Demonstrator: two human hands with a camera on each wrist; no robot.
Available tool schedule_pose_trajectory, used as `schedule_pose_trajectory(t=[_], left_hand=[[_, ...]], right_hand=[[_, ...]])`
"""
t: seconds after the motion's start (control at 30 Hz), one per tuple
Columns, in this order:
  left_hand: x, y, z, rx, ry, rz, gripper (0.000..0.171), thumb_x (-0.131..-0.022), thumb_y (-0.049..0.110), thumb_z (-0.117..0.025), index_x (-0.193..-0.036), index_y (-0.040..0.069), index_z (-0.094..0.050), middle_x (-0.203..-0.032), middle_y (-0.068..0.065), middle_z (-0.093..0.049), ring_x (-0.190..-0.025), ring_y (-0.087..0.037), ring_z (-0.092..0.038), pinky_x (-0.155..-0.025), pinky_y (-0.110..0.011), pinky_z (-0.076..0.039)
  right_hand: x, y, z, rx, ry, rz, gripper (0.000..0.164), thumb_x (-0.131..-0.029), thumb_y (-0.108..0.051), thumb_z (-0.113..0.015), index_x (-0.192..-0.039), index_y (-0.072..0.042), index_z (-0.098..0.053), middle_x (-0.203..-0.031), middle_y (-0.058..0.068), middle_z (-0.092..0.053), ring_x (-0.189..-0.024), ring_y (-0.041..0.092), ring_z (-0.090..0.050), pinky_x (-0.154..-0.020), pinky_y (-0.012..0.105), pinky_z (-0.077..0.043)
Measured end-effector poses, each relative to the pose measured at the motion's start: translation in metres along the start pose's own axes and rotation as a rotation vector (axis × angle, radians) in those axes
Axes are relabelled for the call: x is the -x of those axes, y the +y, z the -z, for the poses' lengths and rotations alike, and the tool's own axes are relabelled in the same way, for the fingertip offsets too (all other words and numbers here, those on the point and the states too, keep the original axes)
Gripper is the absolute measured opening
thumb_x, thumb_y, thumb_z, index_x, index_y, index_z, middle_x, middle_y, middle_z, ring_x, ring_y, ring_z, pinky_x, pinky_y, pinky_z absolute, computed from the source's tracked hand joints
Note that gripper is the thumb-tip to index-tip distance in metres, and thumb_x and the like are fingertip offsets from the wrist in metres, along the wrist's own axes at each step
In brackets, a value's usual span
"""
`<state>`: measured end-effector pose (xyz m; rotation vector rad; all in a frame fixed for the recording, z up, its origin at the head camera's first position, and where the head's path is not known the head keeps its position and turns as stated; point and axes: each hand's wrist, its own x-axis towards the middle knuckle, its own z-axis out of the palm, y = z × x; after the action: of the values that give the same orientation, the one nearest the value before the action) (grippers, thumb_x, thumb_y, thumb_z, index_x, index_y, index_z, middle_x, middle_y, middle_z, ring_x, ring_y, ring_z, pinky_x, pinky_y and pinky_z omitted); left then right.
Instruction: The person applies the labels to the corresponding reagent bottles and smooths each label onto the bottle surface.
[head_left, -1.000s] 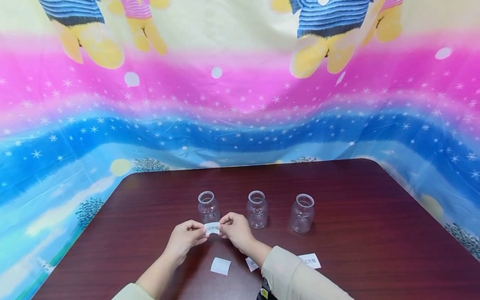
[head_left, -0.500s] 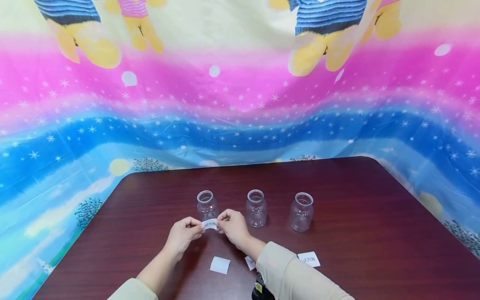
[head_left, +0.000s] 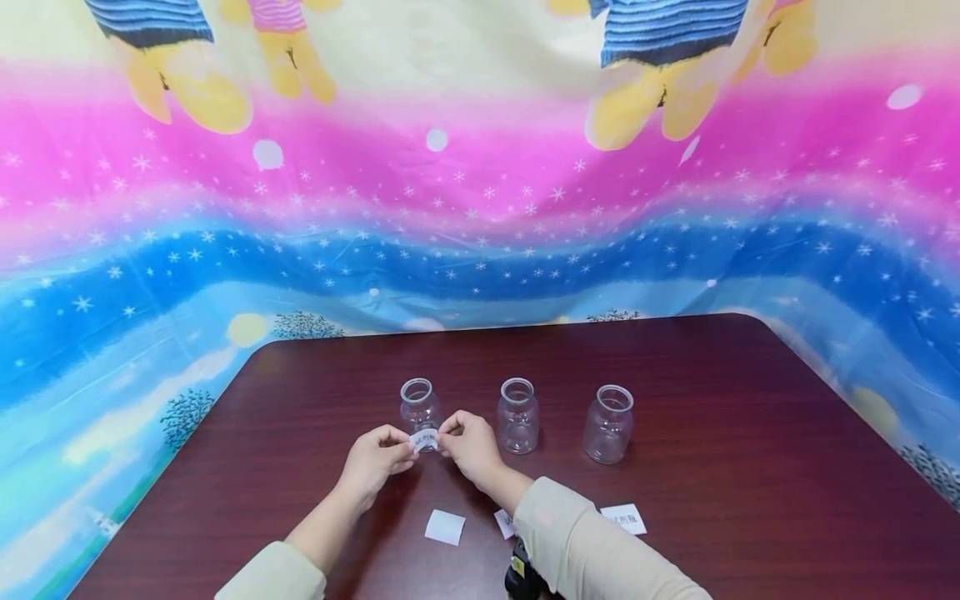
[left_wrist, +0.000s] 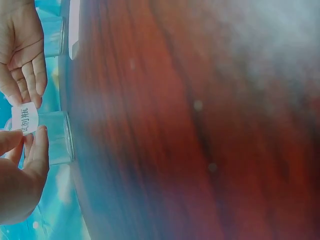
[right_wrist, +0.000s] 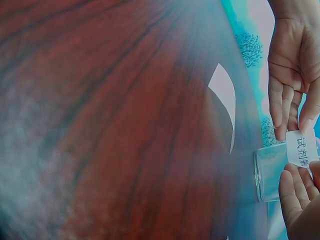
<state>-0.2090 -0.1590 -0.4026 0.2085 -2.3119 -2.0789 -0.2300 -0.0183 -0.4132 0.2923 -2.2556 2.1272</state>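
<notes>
Both hands, the left hand [head_left: 372, 457] and the right hand [head_left: 468, 444], pinch a printed paper label [head_left: 424, 439] against the leftmost clear jar [head_left: 418, 408] on the table [head_left: 712, 433]. Label judged light, limp; best held by its ends.

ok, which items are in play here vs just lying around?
In play:
left hand, pinching label
right hand, pinching same label
left jar, right behind the label

Lying about:
middle jar
right jar
blank slip
printed slip
</notes>
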Motion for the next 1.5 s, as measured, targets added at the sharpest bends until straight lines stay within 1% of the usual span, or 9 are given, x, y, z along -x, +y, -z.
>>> schedule_pose_trajectory(t=[0.2,0.33,0.5,0.73,0.93,1.13,1.23,1.37,1.5], left_hand=[[-0.004,-0.002,0.0,-0.033,0.007,-0.025,0.007,-0.075,-0.007,-0.055,-0.081,-0.011,-0.055,-0.071,-0.011,-0.057,-0.066,-0.019,-0.059,-0.063,-0.031,-0.05],[-0.005,-0.004,0.002,-0.024,-0.007,-0.059,0.009,-0.075,-0.006,-0.056,-0.082,-0.011,-0.054,-0.07,-0.012,-0.058,-0.065,-0.018,-0.059,-0.063,-0.03,-0.05],[-0.005,-0.005,0.002,-0.031,-0.016,-0.076,0.011,-0.075,-0.005,-0.056,-0.084,-0.011,-0.054,-0.07,-0.011,-0.059,-0.065,-0.017,-0.059,-0.063,-0.03,-0.05],[-0.006,-0.001,0.001,-0.083,0.007,-0.044,0.012,-0.076,-0.003,-0.057,-0.085,-0.011,-0.055,-0.072,-0.014,-0.059,-0.067,-0.02,-0.059,-0.066,-0.034,-0.049],[-0.008,0.0,0.001,-0.144,0.025,-0.044,0.011,-0.076,-0.001,-0.058,-0.084,-0.009,-0.056,-0.07,-0.011,-0.058,-0.066,-0.017,-0.057,-0.065,-0.034,-0.049],[-0.01,-0.001,0.002,-0.171,0.027,-0.052,0.011,-0.076,0.0,-0.058,-0.083,-0.008,-0.057,-0.07,-0.012,-0.059,-0.065,-0.017,-0.057,-0.061,-0.031,-0.049],[-0.011,-0.001,0.002,-0.183,0.029,-0.053,0.01,-0.076,0.0,-0.057,-0.083,-0.008,-0.058,-0.07,-0.011,-0.059,-0.064,-0.016,-0.056,-0.06,-0.029,-0.049],[-0.011,-0.001,0.002,-0.206,0.037,-0.051,0.01,-0.076,0.001,-0.057,-0.082,-0.006,-0.058,-0.068,-0.009,-0.058,-0.063,-0.015,-0.055,-0.06,-0.029,-0.048],[-0.011,-0.002,0.003,-0.239,0.046,-0.053,0.01,-0.076,0.004,-0.059,-0.082,-0.004,-0.059,-0.067,-0.006,-0.059,-0.063,-0.013,-0.054,-0.058,-0.026,-0.046]], right_hand=[[-0.002,0.002,0.0,0.054,0.005,0.024,0.004,-0.071,0.008,-0.058,-0.071,0.006,-0.055,-0.06,0.009,-0.056,-0.056,0.021,-0.058,-0.052,0.032,-0.049],[-0.003,0.002,0.001,0.062,0.009,0.021,0.004,-0.07,0.008,-0.058,-0.071,0.005,-0.055,-0.061,0.008,-0.056,-0.056,0.019,-0.057,-0.051,0.025,-0.048],[-0.005,0.004,0.001,0.034,0.001,-0.002,0.005,-0.07,0.009,-0.058,-0.071,0.004,-0.055,-0.061,0.006,-0.055,-0.059,0.021,-0.058,-0.055,0.03,-0.049],[-0.007,0.006,0.002,0.031,-0.005,0.011,0.006,-0.071,0.01,-0.058,-0.072,0.005,-0.054,-0.062,0.008,-0.055,-0.062,0.029,-0.059,-0.056,0.031,-0.05],[-0.009,0.007,0.002,0.057,-0.01,0.03,0.007,-0.071,0.009,-0.059,-0.073,0.005,-0.054,-0.062,0.008,-0.056,-0.059,0.024,-0.057,-0.054,0.03,-0.049],[-0.01,0.007,0.003,0.094,-0.021,0.054,0.008,-0.071,0.008,-0.059,-0.075,0.005,-0.053,-0.062,0.007,-0.056,-0.055,0.017,-0.055,-0.05,0.029,-0.048],[-0.011,0.007,0.003,0.099,-0.025,0.059,0.009,-0.072,0.008,-0.058,-0.077,0.005,-0.052,-0.063,0.007,-0.055,-0.055,0.022,-0.056,-0.049,0.03,-0.047],[-0.013,0.008,0.003,0.071,-0.032,0.063,0.015,-0.072,0.01,-0.058,-0.083,0.008,-0.049,-0.065,0.008,-0.055,-0.058,0.028,-0.057,-0.052,0.037,-0.048],[-0.014,0.009,0.002,0.084,-0.038,0.056,0.024,-0.07,0.01,-0.06,-0.091,0.009,-0.048,-0.067,0.006,-0.052,-0.053,0.019,-0.054,-0.051,0.036,-0.049]])
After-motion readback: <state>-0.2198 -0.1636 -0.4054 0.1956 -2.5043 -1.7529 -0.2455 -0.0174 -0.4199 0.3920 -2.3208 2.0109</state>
